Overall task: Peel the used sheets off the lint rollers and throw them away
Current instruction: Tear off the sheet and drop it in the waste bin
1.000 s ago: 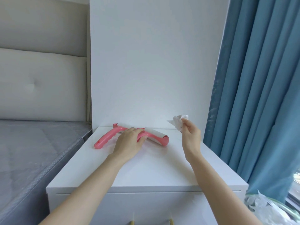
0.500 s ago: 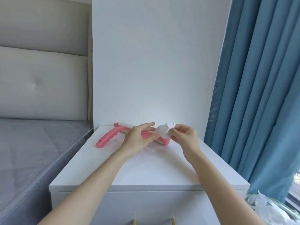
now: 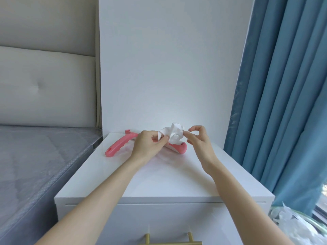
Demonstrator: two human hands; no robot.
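Observation:
A pink lint roller (image 3: 118, 146) lies on the white nightstand (image 3: 159, 181), handle to the left, roller head mostly hidden behind my hands. My left hand (image 3: 148, 146) pinches one end of a crumpled white used sheet (image 3: 174, 133) just above the roller head. My right hand (image 3: 198, 140) is beside the sheet on its right, fingers spread apart, one fingertip touching or nearly touching the paper.
A bin with a clear liner and crumpled white sheets (image 3: 297, 225) stands at the lower right, beside the nightstand. Blue curtains (image 3: 283, 103) hang on the right. A bed with a grey mattress (image 3: 35, 165) is on the left. The drawer has a gold handle (image 3: 169, 241).
The crumpled sheet went from my right hand across to my left hand, which left the roller. My right hand's fingers have let go and opened.

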